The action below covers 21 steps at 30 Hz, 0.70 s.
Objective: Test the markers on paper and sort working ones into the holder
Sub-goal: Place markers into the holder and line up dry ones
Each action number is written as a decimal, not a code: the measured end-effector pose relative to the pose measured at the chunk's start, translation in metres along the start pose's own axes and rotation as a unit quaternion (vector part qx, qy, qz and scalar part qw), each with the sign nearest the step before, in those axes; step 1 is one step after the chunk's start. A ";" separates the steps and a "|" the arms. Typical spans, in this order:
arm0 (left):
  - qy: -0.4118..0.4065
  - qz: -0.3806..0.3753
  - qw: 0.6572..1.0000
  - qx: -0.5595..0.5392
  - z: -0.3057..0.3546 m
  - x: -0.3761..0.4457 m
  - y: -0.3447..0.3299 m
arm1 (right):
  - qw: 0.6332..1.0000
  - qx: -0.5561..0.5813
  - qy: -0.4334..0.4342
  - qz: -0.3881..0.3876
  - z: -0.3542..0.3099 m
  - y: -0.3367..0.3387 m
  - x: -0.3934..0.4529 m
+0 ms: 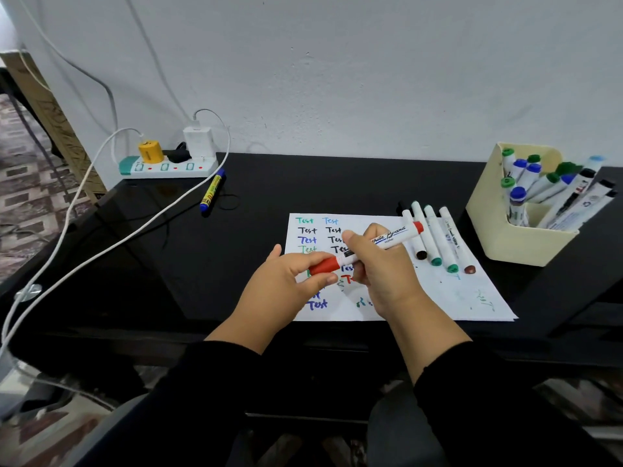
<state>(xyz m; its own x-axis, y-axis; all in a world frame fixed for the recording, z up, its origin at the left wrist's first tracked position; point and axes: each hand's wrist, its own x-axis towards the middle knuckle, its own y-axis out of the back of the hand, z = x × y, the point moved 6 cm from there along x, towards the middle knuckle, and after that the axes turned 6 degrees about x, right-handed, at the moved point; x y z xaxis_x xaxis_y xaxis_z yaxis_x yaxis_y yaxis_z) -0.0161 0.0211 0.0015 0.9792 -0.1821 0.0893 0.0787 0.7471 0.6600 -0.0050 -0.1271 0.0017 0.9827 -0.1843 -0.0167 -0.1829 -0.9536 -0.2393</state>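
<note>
Above the white test paper (438,298), my right hand (377,264) grips the white barrel of a red whiteboard marker (392,236). My left hand (286,281) pinches its red cap (325,266), which meets the barrel's front end. The sheet carries several "Test" words in green, blue, black and red. Several capped markers (435,237) lie side by side on the paper's far right part. A cream holder (505,237) at the right holds several blue, green and black markers.
A yellow-and-blue marker (212,192) lies on the black desk (236,257) near a power strip (168,166) with chargers and white cables trailing left. The wall stands just behind the desk.
</note>
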 end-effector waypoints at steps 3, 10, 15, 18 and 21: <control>0.005 -0.002 0.999 -0.041 0.003 0.000 0.000 | 1.000 0.006 0.000 -0.029 -0.001 -0.006 -0.004; 0.063 0.012 0.978 -0.199 0.002 0.004 0.008 | 0.999 0.030 -0.007 -0.018 -0.005 -0.009 -0.004; 0.075 -0.009 0.976 -0.202 0.003 0.005 0.003 | 0.996 0.072 -0.032 0.037 0.002 -0.012 -0.002; 0.075 0.008 0.981 -0.179 0.002 0.007 0.004 | 0.994 0.088 -0.053 0.048 0.005 -0.014 -0.002; 0.074 0.009 0.985 -0.156 0.002 0.010 0.003 | 0.993 0.082 -0.066 0.052 0.006 -0.013 -0.001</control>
<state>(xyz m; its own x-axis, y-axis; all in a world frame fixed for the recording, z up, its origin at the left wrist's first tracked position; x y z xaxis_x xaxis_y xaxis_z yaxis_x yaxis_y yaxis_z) -0.0069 0.0200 0.0060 0.9957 -0.0889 -0.0258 0.0918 0.9137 0.3958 -0.0032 -0.1135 -0.0008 0.9556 -0.2375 -0.1742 -0.2880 -0.8776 -0.3834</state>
